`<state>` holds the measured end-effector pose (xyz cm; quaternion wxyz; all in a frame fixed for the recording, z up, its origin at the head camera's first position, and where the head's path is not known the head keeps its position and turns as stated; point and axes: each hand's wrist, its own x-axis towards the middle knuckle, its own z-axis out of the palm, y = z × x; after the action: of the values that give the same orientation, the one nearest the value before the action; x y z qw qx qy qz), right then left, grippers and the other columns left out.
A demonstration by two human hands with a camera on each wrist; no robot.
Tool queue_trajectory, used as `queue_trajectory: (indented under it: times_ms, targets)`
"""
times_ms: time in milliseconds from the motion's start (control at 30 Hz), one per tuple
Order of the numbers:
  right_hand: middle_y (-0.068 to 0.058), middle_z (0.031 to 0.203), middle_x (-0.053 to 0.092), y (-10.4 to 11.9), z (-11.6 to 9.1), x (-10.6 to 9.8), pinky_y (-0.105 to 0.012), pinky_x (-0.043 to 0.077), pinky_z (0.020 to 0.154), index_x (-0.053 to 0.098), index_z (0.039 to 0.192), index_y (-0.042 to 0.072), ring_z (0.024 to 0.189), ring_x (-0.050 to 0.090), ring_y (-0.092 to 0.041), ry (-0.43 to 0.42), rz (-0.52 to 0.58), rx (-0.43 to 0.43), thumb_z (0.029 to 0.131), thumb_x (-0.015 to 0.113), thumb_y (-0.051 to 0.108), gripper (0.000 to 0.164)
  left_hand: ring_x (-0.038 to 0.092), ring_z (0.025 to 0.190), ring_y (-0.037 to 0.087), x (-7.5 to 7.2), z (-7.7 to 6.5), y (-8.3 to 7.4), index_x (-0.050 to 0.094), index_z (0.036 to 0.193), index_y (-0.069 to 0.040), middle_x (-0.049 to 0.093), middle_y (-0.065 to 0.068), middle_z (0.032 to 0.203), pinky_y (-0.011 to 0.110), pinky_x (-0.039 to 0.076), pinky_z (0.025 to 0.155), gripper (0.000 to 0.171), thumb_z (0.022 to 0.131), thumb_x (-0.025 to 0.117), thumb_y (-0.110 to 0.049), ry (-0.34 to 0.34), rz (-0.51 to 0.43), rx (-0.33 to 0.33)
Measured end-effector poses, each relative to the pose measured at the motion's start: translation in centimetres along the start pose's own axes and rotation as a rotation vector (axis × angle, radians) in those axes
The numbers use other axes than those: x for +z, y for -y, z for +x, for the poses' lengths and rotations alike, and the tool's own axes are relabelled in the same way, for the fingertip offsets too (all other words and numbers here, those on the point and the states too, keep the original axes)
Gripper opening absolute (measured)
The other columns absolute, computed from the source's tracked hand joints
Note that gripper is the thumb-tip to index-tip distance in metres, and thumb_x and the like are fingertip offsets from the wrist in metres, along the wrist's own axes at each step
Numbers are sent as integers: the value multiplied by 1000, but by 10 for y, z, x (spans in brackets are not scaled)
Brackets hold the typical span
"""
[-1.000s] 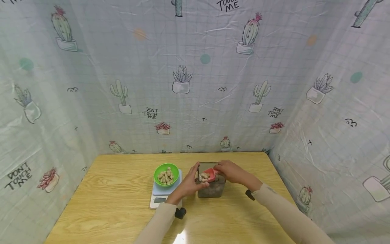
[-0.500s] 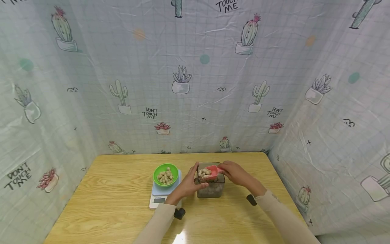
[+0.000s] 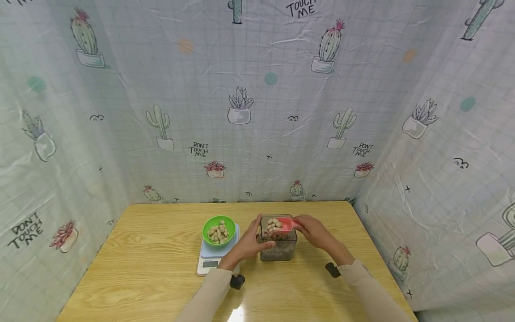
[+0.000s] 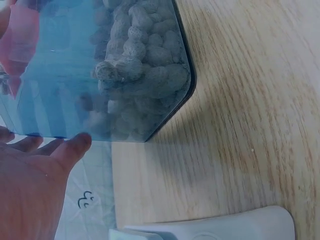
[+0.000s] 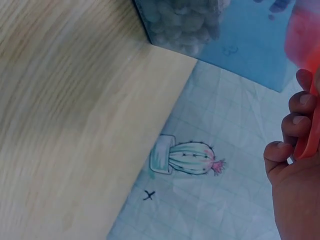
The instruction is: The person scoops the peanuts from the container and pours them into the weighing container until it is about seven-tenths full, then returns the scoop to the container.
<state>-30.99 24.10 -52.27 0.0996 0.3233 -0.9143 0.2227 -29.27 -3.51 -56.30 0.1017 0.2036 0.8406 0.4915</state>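
A clear dark-tinted plastic box (image 3: 277, 253), part filled with peanuts, stands on the table right of the middle. My left hand (image 3: 249, 245) holds it at its left side, thumb along the front; in the left wrist view the fingertips of that hand (image 4: 27, 185) touch the box wall (image 4: 55, 107). With my right hand (image 3: 315, 231) I grip the handle of a red scoop (image 3: 287, 224) at the box's mouth. Peanuts (image 3: 274, 224) lie heaped at its front end. In the right wrist view the fingers curl round the scoop's handle (image 5: 310, 137).
Left of the box, a green bowl (image 3: 207, 226) holding peanuts sits on a white kitchen scale (image 3: 207, 264). Both stand on a wooden table (image 3: 153, 250). A cactus-print curtain (image 3: 257, 147) hangs behind the table and along its sides.
The scoop has risen and shifted right in the box's mouth, levelling out with peanuts at its front. My right hand has moved slightly right with it; the left hand stays on the box.
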Motion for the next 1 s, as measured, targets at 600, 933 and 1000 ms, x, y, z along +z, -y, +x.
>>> queue_trajectory:
  times_ms: [600, 933, 1000]
  targets:
    - [-4, 101, 69, 8, 8, -37, -44, 53, 83, 66, 112, 10, 95, 65, -23, -83, -88, -88, 100, 56, 19, 18, 19, 150, 40, -24, -13, -30, 1, 160, -27, 4, 9, 167, 63, 31, 112, 103, 87, 70, -52, -119, 117, 62]
    - [2, 94, 66, 19, 20, -50, -36, 48, 75, 66, 111, 14, 85, 60, -15, -83, -90, -86, 101, 55, 20, 16, 16, 151, 40, -52, -28, -39, 2, 158, -37, 3, 4, 168, 69, 29, 109, 100, 87, 72, -46, -210, 76, 97]
    - [1, 96, 68, 22, 22, -52, -38, 50, 77, 66, 112, 13, 88, 62, -17, -83, -87, -82, 100, 56, 20, 17, 16, 151, 40, -58, -32, -39, 2, 158, -36, 3, 4, 168, 69, 29, 109, 98, 88, 70, -47, -215, 85, 103]
